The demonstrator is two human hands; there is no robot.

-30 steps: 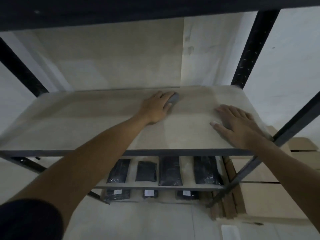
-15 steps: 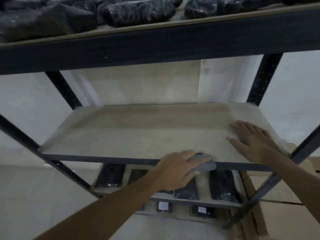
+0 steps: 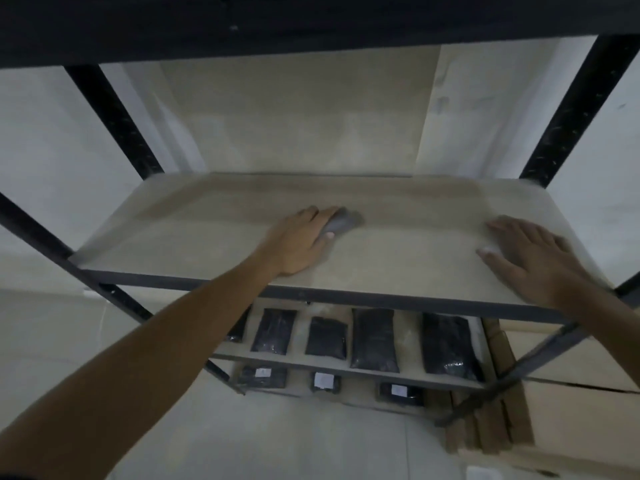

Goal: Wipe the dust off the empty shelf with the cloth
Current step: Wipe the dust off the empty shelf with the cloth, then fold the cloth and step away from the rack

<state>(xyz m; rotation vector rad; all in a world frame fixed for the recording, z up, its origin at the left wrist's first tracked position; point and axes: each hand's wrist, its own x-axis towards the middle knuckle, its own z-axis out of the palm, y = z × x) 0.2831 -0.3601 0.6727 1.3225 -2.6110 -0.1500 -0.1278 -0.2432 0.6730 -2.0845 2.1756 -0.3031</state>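
Note:
The empty shelf [image 3: 214,233] is a pale wooden board in a black metal rack, at chest height. My left hand [image 3: 301,242] lies palm down on the middle of the board and presses a small grey cloth [image 3: 343,221] under its fingers; only the cloth's far edge shows. At the board's right end my right hand [image 3: 530,258] rests flat, fingers spread, holding nothing.
Black uprights [image 3: 114,123] stand at the rack's corners and a dark shelf edge [image 3: 311,22] hangs overhead. Several black wrapped packs [image 3: 374,341] lie on the shelf below. Cardboard boxes [image 3: 581,427] stand on the floor at the right.
My left hand, which was at the board's front edge with the cloth half a second ago, has slid back toward the middle. The right hand has stayed at the right end.

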